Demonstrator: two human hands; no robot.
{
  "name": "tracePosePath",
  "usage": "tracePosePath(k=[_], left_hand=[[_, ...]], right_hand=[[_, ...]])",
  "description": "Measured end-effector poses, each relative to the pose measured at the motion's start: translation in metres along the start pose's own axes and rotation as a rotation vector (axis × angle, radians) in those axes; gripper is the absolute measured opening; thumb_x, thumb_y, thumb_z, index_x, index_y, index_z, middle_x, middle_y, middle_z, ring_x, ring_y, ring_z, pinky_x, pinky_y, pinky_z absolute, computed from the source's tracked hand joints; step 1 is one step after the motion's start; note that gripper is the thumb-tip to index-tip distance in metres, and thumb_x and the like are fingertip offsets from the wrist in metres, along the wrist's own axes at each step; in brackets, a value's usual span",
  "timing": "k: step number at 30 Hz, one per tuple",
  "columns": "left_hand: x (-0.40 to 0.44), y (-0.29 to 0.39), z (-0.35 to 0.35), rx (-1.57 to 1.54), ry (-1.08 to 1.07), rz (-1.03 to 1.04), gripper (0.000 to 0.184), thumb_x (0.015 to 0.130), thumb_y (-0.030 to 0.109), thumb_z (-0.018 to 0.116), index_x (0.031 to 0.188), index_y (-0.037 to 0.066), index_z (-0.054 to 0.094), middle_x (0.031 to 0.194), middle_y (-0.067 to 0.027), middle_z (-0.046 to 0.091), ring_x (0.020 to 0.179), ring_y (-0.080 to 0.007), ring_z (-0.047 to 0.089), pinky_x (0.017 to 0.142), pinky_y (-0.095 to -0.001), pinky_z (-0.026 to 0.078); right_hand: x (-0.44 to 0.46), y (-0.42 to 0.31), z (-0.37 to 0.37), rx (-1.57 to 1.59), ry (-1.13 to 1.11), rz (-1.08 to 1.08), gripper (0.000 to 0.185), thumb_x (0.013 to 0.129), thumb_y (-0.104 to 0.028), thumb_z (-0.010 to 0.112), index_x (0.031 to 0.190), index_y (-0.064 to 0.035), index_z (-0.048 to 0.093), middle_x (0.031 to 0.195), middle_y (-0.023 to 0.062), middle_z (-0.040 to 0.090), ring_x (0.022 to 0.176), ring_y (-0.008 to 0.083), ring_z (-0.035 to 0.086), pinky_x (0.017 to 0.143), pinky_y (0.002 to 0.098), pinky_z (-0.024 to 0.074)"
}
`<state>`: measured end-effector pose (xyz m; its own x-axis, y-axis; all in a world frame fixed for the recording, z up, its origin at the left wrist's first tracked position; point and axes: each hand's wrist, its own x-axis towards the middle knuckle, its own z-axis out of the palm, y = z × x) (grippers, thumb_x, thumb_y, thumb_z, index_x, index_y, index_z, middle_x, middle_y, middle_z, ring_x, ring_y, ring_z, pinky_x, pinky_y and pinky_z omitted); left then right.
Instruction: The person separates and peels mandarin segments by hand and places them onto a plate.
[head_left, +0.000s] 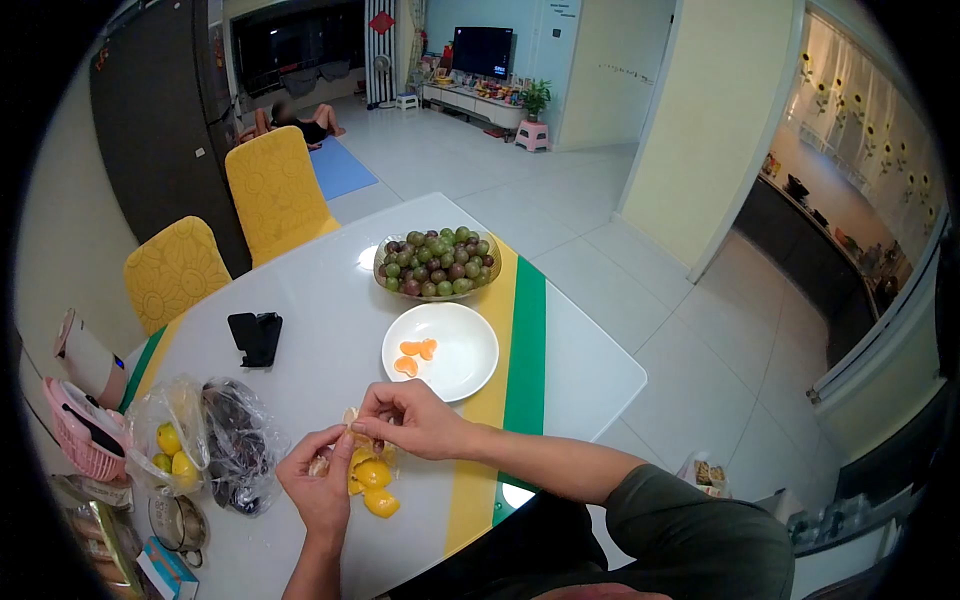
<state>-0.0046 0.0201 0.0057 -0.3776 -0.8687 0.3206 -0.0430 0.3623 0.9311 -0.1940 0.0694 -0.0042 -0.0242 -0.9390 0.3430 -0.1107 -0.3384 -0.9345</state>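
Peeling looked done: peel [376, 488] lay on the surface [320, 300], some segments [427, 348] on the plate [466, 350]; your left hand [318, 475] and right hand [415, 420] had fingers pinching the remaining citrus [350, 417] nearby

Round white plate [465, 358]: lies on the glossy white tabletop [320, 310], before the oval translucent bowl [494, 269].
Curved orange segments [406, 367]: rest in the plate's left half.
Round green-purple grapes [437, 262]: fill the bowl.
Yellow peel pieces [376, 473]: lie before the plate.
Angular black stand [256, 340]: sits left of the plate, behind two clear plastic bags [240, 450].
Round yellow fruits [169, 437]: lie in the left bag.
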Motion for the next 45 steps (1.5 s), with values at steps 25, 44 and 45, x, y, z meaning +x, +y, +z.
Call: tracePosePath(k=[25, 44, 45], left_hand=[[0.007, -0.015, -0.001, -0.147, 0.084, -0.111, 0.018, 0.095, 0.005, 0.071, 0.108, -0.006, 0.075, 0.097, -0.0091, 0.076, 0.088, -0.0109, 0.069, 0.082, -0.0235, 0.055], [0.004, -0.015, -0.001, -0.135, 0.038, -0.044, 0.025, 0.088, 0.003, 0.078, 0.113, -0.002, 0.075, 0.077, 0.0000, 0.067, 0.063, -0.0001, 0.053, 0.057, -0.0172, 0.046], [0.004, -0.015, -0.001, -0.126, 0.042, -0.034, 0.025, 0.088, 0.003, 0.078, 0.113, -0.003, 0.075, 0.077, 0.0003, 0.067, 0.063, 0.0000, 0.053, 0.057, -0.0171, 0.046]], right_hand=[[0.005, -0.012, 0.006, -0.139, 0.012, 0.069, 0.038, 0.084, -0.007, 0.082, 0.120, -0.0063, 0.071, 0.109, 0.0012, 0.070, 0.086, 0.0054, 0.066, 0.060, 0.0173, 0.0460], [0.004, -0.001, 0.005, -0.052, 0.186, 0.102, 0.009, 0.092, -0.003, 0.073, 0.100, 0.0022, 0.073, 0.089, 0.0052, 0.072, 0.077, 0.0093, 0.069, 0.066, 0.0219, 0.0537], [0.004, -0.001, 0.006, -0.031, 0.197, 0.094, 0.009, 0.093, -0.004, 0.073, 0.100, 0.0019, 0.072, 0.089, 0.0047, 0.072, 0.078, 0.0093, 0.068, 0.066, 0.0221, 0.0536]])
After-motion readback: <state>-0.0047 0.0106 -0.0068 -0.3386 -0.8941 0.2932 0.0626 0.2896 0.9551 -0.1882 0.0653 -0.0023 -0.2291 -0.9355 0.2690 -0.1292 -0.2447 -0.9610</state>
